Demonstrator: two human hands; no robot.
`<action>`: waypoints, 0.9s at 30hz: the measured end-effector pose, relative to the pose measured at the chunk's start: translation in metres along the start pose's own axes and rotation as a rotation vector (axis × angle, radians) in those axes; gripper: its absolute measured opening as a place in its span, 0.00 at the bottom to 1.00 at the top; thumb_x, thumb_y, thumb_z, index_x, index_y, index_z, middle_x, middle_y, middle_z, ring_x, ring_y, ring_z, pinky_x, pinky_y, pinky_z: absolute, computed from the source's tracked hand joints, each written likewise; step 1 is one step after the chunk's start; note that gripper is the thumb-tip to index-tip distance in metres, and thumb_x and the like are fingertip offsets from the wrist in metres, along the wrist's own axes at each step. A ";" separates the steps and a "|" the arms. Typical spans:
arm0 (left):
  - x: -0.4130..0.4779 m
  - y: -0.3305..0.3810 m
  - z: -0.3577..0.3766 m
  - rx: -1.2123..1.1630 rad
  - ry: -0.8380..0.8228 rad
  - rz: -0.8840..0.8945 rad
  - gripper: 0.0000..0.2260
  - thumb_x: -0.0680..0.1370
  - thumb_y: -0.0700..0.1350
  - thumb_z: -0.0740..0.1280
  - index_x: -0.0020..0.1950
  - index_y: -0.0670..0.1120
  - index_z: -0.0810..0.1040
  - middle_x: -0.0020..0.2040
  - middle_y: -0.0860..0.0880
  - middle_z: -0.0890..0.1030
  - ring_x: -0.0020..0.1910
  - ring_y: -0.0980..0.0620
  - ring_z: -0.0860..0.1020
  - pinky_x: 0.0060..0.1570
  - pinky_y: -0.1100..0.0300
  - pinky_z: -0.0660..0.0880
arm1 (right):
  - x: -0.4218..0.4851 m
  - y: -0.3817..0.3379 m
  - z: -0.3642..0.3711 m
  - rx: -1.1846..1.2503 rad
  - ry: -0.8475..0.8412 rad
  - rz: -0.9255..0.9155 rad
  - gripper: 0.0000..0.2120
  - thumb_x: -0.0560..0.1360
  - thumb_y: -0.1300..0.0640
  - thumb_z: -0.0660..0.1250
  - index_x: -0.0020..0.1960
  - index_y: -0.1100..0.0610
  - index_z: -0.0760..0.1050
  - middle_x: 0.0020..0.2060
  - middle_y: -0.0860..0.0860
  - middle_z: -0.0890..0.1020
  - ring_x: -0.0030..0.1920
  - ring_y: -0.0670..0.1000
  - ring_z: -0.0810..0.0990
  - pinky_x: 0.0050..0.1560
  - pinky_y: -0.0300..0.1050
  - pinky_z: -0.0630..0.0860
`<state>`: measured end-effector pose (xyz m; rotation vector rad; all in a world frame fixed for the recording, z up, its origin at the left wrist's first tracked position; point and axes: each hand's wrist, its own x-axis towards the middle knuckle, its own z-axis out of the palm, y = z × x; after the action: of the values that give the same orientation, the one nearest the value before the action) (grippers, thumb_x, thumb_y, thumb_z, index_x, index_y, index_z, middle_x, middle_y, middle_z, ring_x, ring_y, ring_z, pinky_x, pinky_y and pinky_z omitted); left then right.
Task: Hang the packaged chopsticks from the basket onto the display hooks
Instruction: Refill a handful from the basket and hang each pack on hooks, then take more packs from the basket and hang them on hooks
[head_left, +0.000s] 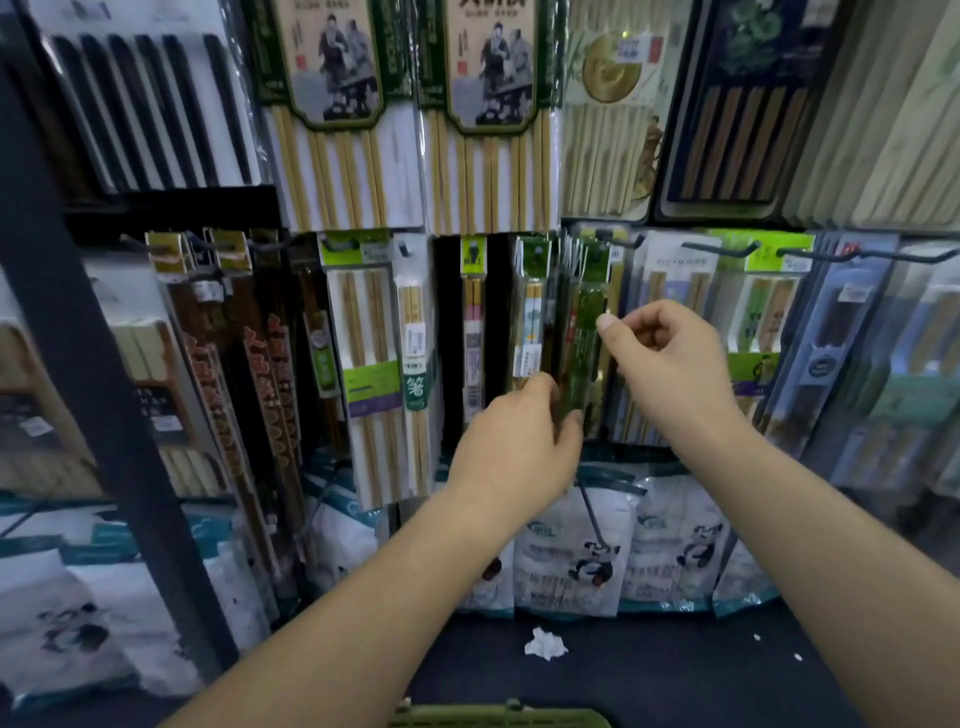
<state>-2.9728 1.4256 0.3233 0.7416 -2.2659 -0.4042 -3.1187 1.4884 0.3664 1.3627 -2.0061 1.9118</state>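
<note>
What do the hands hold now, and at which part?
The left hand grips the green chopstick pack at its lower end. The right hand is at the pack's right edge, higher up; whether it pinches cannot be told.

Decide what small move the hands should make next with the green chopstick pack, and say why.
Probably ease the green pack back along its hook until it hangs straight. The left hand grips its lower end, the right hand pinches its edge higher up, and its top sits at the hook; whether it is fully threaded cannot be told.
</note>
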 end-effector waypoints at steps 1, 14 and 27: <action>-0.011 -0.007 0.000 0.001 -0.001 0.000 0.08 0.82 0.55 0.62 0.55 0.52 0.72 0.41 0.55 0.79 0.38 0.56 0.78 0.37 0.52 0.79 | -0.015 0.005 0.000 -0.002 -0.035 -0.003 0.11 0.78 0.46 0.70 0.43 0.52 0.77 0.33 0.47 0.78 0.32 0.41 0.75 0.33 0.33 0.73; -0.243 -0.204 0.058 0.022 -0.280 -0.771 0.06 0.82 0.48 0.66 0.57 0.47 0.75 0.50 0.46 0.79 0.49 0.47 0.79 0.51 0.48 0.78 | -0.289 0.180 0.103 -0.309 -1.042 0.370 0.02 0.76 0.55 0.73 0.47 0.51 0.80 0.38 0.44 0.82 0.39 0.45 0.80 0.43 0.39 0.75; -0.374 -0.296 0.087 -0.044 -0.263 -1.113 0.11 0.82 0.60 0.62 0.58 0.55 0.68 0.44 0.55 0.78 0.45 0.47 0.80 0.41 0.51 0.74 | -0.447 0.345 0.205 -0.554 -1.391 0.590 0.19 0.73 0.55 0.77 0.61 0.59 0.80 0.55 0.60 0.83 0.55 0.62 0.82 0.53 0.49 0.78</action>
<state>-2.7000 1.4282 -0.0769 1.9841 -1.8392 -1.0914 -2.9501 1.5069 -0.2098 2.3163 -3.3262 0.0012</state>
